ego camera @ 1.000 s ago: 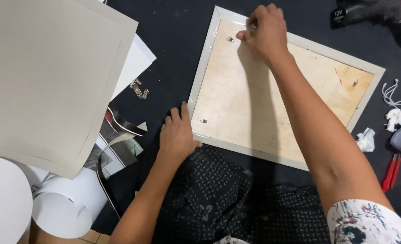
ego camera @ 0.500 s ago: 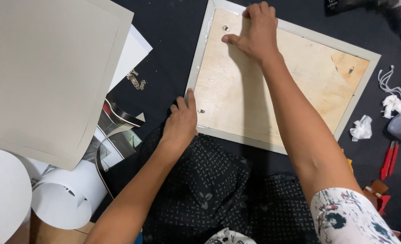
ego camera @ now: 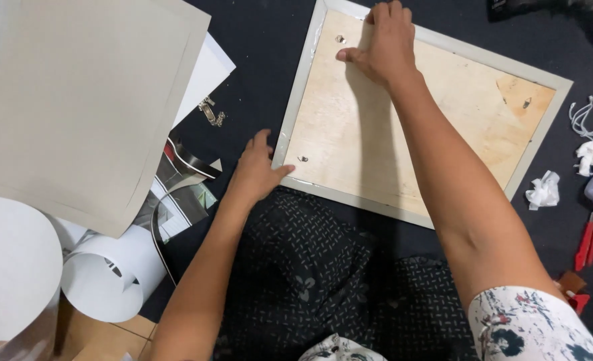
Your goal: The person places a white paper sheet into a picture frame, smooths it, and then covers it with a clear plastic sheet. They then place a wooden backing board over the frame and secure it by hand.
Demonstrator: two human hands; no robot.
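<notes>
Pressing flat, the right hand rests fingers-together on the picture frame backing at 12 o'clock, hiding its top edge. The left hand, fingers spread, touches the frame's 8 o'clock corner. Grey board at 9 o'clock is cut off.

One pale wooden-backed picture frame, one large grey cardboard sheet, two rolled white paper sheets, two crumpled white tissue scraps.

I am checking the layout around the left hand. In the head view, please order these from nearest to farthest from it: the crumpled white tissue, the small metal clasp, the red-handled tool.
From the left hand:
1. Small metal clasp, up-left.
2. Crumpled white tissue, right of the frame.
3. Red-handled tool, far right.
</notes>
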